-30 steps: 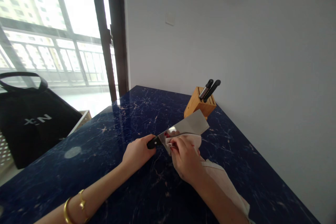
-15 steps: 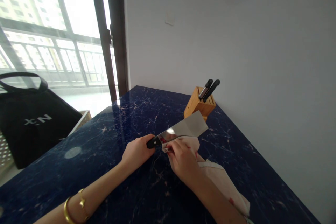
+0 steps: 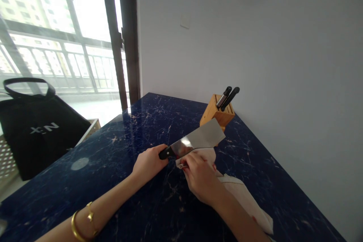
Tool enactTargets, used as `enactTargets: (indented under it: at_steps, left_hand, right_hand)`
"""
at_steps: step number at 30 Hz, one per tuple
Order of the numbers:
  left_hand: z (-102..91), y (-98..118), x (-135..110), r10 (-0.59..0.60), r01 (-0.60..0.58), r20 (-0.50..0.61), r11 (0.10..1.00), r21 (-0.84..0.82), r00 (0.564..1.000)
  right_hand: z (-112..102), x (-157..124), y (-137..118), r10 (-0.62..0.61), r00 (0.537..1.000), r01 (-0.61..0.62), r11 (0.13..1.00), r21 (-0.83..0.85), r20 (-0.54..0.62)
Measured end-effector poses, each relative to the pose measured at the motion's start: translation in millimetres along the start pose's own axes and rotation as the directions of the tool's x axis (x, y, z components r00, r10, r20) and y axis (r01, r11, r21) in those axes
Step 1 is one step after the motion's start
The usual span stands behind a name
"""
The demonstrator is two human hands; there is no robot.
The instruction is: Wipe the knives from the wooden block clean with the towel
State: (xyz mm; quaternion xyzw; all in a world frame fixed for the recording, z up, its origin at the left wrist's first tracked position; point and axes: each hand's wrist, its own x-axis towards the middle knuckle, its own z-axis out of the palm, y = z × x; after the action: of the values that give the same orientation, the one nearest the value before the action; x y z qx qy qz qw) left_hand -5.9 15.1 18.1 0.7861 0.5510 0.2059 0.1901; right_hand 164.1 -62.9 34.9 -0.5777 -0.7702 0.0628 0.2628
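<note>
Silver, rectangular-bladed metal cleaver [image 3: 202,137] is held over the glossy, dark blue marbled surface [image 3: 141,121]. Cream fabric cloth [image 3: 245,196] with red marks meets its lower edge; a slotted tan wooden knife block [image 3: 211,111] stands beyond. Both hands are closed: the left hand [image 3: 148,162] around the black handle [image 3: 165,154], the right hand [image 3: 200,174] pinching the cloth.

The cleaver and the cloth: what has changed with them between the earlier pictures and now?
The right hand and the pinched cloth have moved slightly lower in the view, at the near side of the cleaver. Nothing was newly grasped or released. The left hand still grips the black handle; the knife block stands as before.
</note>
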Motion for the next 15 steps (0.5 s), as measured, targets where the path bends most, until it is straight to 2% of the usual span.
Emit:
enactTargets:
  at_steps: [3,8,13,15]
  left_hand:
    - [-0.7,0,1,-0.007,0.007,0.016,1.000,-0.003,1.000]
    - [0.3,-3,3,0.003,-0.003,0.008,1.000,-0.019,1.000]
    - [1.5,-4,2,0.008,-0.008,-0.003,1.000,-0.024,1.000]
    - [2.0,-4,2,0.014,-0.015,-0.001,0.999,-0.048,1.000]
  right_hand:
    - [-5,-1,0,-0.010,0.999,0.010,1.000,-0.007,0.044]
    - [-16,2,6,0.058,0.998,-0.058,0.998,0.029,-0.006]
    - [-6,-2,-1,0.016,0.998,-0.014,0.999,-0.039,0.057]
    - [-5,-2,0,0.022,0.999,-0.021,0.999,-0.036,0.036]
